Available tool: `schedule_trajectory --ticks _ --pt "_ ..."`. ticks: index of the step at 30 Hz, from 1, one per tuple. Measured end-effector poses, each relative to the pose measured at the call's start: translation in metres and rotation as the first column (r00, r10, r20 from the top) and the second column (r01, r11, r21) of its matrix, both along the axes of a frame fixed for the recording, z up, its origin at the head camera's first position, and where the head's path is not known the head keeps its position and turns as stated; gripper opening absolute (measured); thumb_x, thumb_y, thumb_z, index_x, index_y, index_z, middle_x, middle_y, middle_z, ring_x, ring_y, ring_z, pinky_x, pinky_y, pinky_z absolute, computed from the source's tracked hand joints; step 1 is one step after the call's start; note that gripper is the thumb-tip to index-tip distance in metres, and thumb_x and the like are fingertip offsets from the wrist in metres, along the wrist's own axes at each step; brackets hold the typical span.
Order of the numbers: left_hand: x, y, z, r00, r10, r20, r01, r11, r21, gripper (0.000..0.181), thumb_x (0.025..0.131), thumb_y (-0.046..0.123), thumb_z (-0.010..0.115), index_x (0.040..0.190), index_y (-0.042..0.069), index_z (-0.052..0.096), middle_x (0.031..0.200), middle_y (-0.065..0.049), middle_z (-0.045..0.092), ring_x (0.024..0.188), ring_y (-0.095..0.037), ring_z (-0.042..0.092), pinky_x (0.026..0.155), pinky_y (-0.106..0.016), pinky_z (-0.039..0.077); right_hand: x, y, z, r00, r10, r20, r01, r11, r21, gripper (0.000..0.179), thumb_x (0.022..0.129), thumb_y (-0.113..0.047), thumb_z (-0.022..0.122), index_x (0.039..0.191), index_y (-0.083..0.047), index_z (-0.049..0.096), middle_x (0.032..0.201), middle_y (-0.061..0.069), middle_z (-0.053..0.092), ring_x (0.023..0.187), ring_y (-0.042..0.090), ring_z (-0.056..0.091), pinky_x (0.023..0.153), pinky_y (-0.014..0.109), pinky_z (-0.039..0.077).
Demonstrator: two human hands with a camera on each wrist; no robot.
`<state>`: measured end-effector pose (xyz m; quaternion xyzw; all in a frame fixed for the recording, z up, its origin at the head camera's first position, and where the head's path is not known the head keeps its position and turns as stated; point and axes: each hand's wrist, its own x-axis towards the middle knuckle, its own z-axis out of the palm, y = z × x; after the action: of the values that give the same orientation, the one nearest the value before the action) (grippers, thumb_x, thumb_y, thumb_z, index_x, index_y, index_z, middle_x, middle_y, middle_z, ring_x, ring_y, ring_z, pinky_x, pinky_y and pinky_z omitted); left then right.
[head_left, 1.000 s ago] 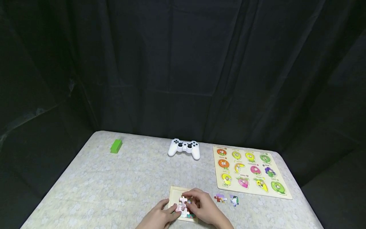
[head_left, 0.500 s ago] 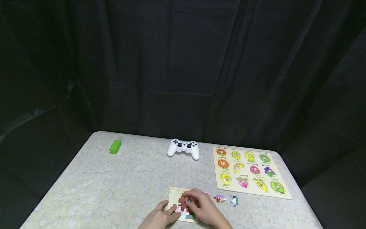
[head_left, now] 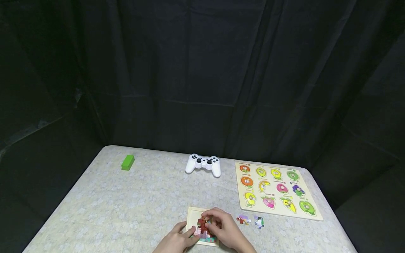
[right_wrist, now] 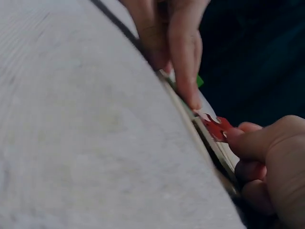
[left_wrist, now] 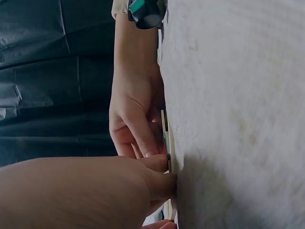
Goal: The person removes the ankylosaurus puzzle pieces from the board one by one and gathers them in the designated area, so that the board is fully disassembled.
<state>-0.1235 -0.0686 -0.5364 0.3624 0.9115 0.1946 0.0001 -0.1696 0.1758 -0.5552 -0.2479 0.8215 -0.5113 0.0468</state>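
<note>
A shallow wooden puzzle tray [head_left: 194,213] lies at the near edge of the table, partly filled with joined jigsaw pieces. My left hand [head_left: 177,239] grips the tray's near left side, with fingers over its edge and on the pieces. Between thumb and fingertips my right hand [head_left: 225,228] pinches a red jigsaw piece [head_left: 201,225], held over the tray. In the right wrist view this red piece [right_wrist: 219,128] is tilted above the tray's rim. The right hand hides the tray's right side.
Two loose jigsaw pieces, one reddish and purple [head_left: 243,220] and one green and white [head_left: 259,221], lie right of the tray. Behind them is a fruit knob-puzzle board [head_left: 265,207]. A white game controller [head_left: 203,164] and a green block [head_left: 128,162] stand farther back.
The pinched piece looked pale a second ago and shows red now. White shine on the joined pieces below it has faded. Both hands have stayed almost in place.
</note>
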Motion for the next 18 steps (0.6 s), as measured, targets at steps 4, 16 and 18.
schedule_trajectory --ticks 4,16,18 --pt "0.0013 -0.0003 -0.0015 1.000 -0.002 -0.020 0.002 1.000 -0.006 0.051 0.098 0.060 0.063 0.129 0.023 0.079 0.132 -0.009 0.075 0.124 -0.041 0.063 0.085 -0.034 0.062 0.0022 -0.0029 0.0012 0.999 -0.031 -0.021 0.032 0.998 0.061 0.020 0.100 -0.010 0.074 0.119 -0.012 0.076 0.101 0.000 0.072 0.066 -0.002 0.054 0.057 0.022 0.050" --pt "-0.0001 0.0007 0.0016 0.999 0.012 0.044 -0.010 1.000 -0.025 0.042 0.102 0.051 0.061 0.131 0.026 0.078 0.136 -0.006 0.073 0.129 -0.037 0.060 0.089 -0.032 0.060 0.0036 -0.0042 0.0003 0.991 -0.009 -0.136 0.022 0.995 0.095 0.025 0.100 -0.001 0.069 0.123 -0.010 0.073 0.106 -0.002 0.071 0.070 -0.002 0.053 0.060 0.022 0.051" --pt "-0.0002 0.0006 0.0013 0.999 0.010 0.046 -0.009 1.000 -0.029 0.042 0.102 0.051 0.061 0.131 0.026 0.078 0.136 -0.006 0.073 0.129 -0.038 0.060 0.089 -0.031 0.060 0.0047 -0.0050 0.0002 0.988 -0.017 -0.153 0.032 0.994 0.101 0.024 0.101 -0.001 0.069 0.123 -0.009 0.074 0.107 -0.001 0.072 0.072 -0.002 0.052 0.061 0.022 0.051"
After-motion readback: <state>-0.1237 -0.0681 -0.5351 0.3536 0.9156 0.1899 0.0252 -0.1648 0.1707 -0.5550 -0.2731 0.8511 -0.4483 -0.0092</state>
